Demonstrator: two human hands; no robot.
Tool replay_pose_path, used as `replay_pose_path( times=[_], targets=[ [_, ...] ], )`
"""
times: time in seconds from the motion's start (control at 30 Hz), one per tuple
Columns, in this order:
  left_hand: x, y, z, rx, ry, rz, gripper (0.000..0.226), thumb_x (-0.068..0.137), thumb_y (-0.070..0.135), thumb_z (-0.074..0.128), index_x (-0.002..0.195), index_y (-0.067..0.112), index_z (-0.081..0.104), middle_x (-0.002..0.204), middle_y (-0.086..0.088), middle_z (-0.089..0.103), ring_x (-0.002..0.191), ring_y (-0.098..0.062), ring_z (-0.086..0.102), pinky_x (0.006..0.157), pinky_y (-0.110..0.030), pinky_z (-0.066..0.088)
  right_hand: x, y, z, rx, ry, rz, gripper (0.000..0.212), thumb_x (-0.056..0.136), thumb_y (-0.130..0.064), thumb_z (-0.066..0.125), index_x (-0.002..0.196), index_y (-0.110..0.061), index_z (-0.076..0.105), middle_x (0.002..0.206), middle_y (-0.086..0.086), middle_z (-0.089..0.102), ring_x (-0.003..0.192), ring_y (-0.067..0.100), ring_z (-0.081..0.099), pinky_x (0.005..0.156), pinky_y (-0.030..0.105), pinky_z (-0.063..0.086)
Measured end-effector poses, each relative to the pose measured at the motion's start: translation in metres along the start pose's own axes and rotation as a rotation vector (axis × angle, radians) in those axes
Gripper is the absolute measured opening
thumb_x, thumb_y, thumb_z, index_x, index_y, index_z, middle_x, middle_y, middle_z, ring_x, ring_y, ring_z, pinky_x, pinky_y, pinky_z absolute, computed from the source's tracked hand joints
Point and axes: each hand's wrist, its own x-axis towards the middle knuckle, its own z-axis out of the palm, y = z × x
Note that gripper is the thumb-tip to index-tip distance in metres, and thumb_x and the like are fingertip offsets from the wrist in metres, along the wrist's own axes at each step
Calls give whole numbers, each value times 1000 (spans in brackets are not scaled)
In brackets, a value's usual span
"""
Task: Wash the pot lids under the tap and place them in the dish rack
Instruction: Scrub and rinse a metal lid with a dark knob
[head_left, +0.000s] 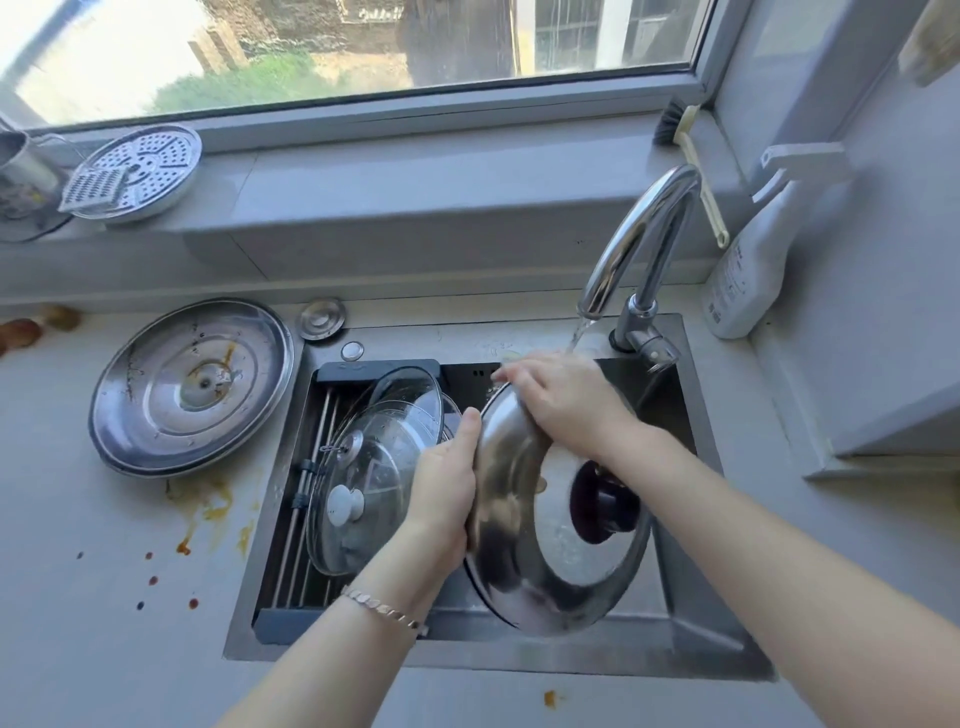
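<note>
My left hand (441, 499) grips the steel pot lid (519, 551) by its rim, tilted over the sink (519, 660) beside the running tap (641, 234). My right hand (563, 408) presses straight fingers (514, 371) on its top edge. 2 glass lids (363, 467) lean in the dish rack (283, 621).

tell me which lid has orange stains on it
The big steel lid lying on the counter left of the sink: orange streaks run near its centre. The glass lids in the rack and the black-knobbed steel lid show none.

No legible text anywhere, small print on the white spray bottle (748, 270) at two o'clock, too blurred to read
</note>
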Motion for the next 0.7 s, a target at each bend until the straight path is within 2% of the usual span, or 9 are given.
replay_pose_path(
  times=[0.07,0.13,0.23,0.3,0.33,0.43,0.6,0.63,0.7],
  targets=[
    [4,-2,1,6,32,26,47,94,38,48,77,-3,65,70,-17,67,64,-25,66,62,-30,53,-8,-17,13,-126,90,-127,63,87,-44,13,105,-22,69,111,-5,65,112,17,51,101,40,28],
    [4,-2,1,20,55,49,52,93,40,49,82,-8,65,75,-23,66,70,-27,64,67,-35,52,-10,-16,15,-103,189,-145,57,86,-45,19,99,-22,69,106,-6,66,107,17,53,98,38,28],
    [-2,2,-1,5,36,95,52,96,33,45,71,-9,64,54,-14,66,46,-20,64,44,-20,50,0,4,-1,102,116,175,52,84,-56,20,93,-25,61,108,0,62,108,19,52,93,35,33],
    [-5,5,-3,-39,17,115,51,97,31,44,66,-6,62,46,-11,64,40,-19,63,40,-20,50,6,20,-9,283,71,439,50,95,-49,19,101,-19,59,117,8,59,115,26,49,95,37,35],
    [-5,6,-4,-42,13,119,52,97,32,44,68,-8,62,47,-12,64,41,-20,63,42,-21,51,7,25,-8,314,110,470,49,99,-43,19,106,-15,58,121,10,57,118,28,47,99,40,35],
    [-5,11,-4,-30,15,140,55,97,33,43,69,-12,59,47,-12,64,42,-21,64,44,-22,51,4,18,-2,276,260,344,45,100,-35,23,112,-9,58,121,11,57,120,28,46,105,45,31],
    [0,14,5,-11,61,188,58,87,48,54,85,-9,64,72,-20,55,66,-29,52,65,-38,43,-12,-3,3,26,366,-299,44,94,-31,31,114,-12,65,121,5,62,122,17,44,109,35,22],
    [1,13,5,-26,62,175,59,86,48,55,83,-10,64,71,-20,56,66,-30,54,65,-38,44,-10,0,1,11,312,-325,44,94,-34,31,116,-15,64,123,4,61,124,17,44,109,35,24],
    [3,9,3,-69,85,133,54,91,41,53,73,-9,62,63,-19,62,56,-28,61,56,-31,50,-5,7,-5,68,170,-180,45,94,-41,33,126,-19,57,132,0,54,130,16,40,110,33,24]
  ],
)
